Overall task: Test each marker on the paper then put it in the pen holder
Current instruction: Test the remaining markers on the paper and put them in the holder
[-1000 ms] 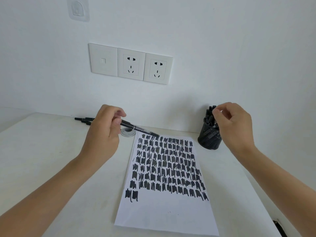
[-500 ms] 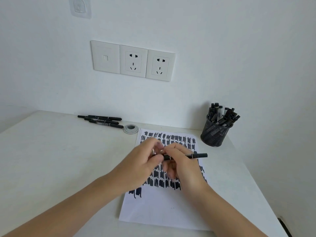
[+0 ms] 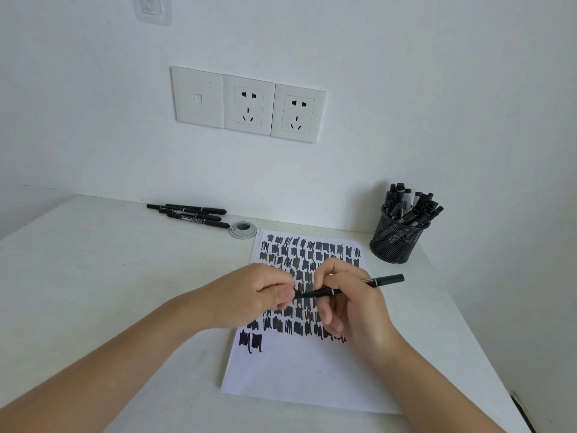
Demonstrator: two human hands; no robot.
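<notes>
A black marker lies nearly level between both hands, above the white paper that is covered with rows of black scribbles. My left hand pinches the marker's left end, where the cap sits. My right hand grips the barrel near its middle, and the right end sticks out past the knuckles. At the back right stands the black mesh pen holder, full of several black markers. Three loose markers lie at the back left of the desk.
A round grey cable grommet sits in the white desk just left of the paper's top corner. The wall behind carries a row of sockets. The desk's right edge falls away near the pen holder.
A second ago my left hand held the marker near the loose ones and my right hand was at the pen holder. Both hands have come together over the paper on one marker.
</notes>
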